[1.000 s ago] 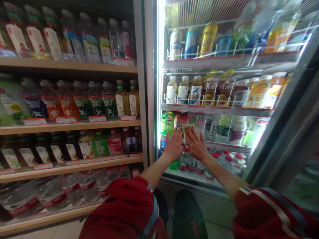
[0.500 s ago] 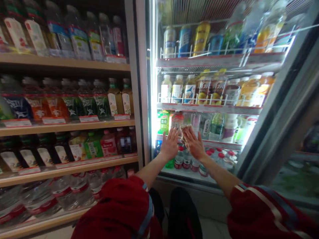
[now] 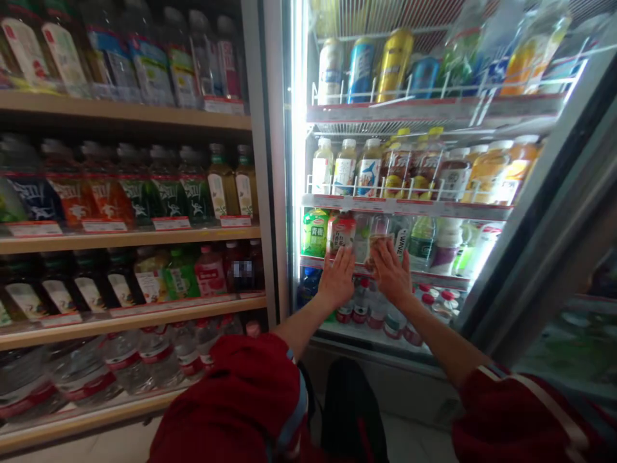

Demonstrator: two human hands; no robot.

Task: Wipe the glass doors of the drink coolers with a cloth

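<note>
The right hand is pressing a crumpled cloth toward the see-through front of the lit fridge, at the height of its third shelf down. Its fingers are lying stretched out over the cloth rather than curling round it, probably because a flat palm is spreading the pressure evenly. The left hand is resting just beside it, fingers straight and slightly parted, holding nothing (it is probably steadying the body). Both arms are reaching forward from red sleeves. A green bottle and a red bottle are standing beyond the left hand, their labels facing out, likely so that shoppers are reading them easily.

Counting the rest: four cans are standing at the left of the fridge's top shelf, and three white-capped bottles are lining the left end of the one below. On the wooden shelves, four price tags are hanging along the second ledge. One pink bottle is standing on the third; the bottles at the bottom are overlapping too much for counting.
</note>
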